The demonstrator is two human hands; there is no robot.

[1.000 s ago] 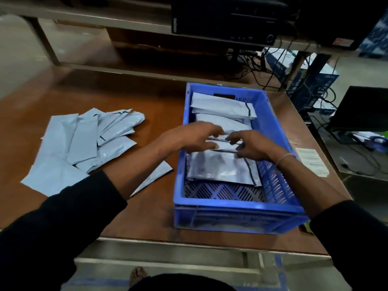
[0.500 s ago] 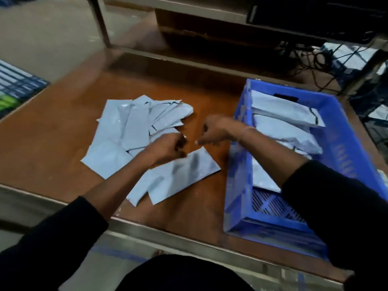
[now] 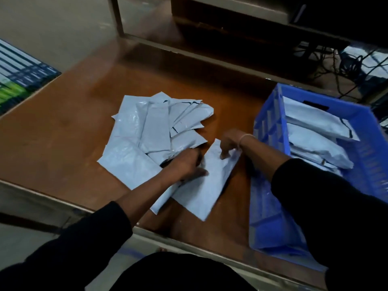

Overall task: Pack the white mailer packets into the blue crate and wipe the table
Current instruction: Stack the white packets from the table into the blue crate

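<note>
**Picking next mailer off table pile**

Nearest: both hands on one white mailer (image 3: 206, 185) lying at the near end of the pile, btwn pile and crate. Left hand (image 3: 186, 164) rests on its left edge, fingers curled; can't tell if it's actually pinching. Right hand (image 3: 228, 144) has fingertips curled down on the top end; looks like a pinch, not certain.

Behind: remaining mailer pile (image 3: 155, 131) fanned and overlapping on the brown table (image 3: 63, 131).

Right: blue crate (image 3: 270, 133), several packets already stacked inside.

Risks, imo: slick film, so the mailer could slip out of a light pinch; dragging it may snag the overlapped packets underneath.

Labels: none readable on mailers or crate. Wipe not started.
</note>
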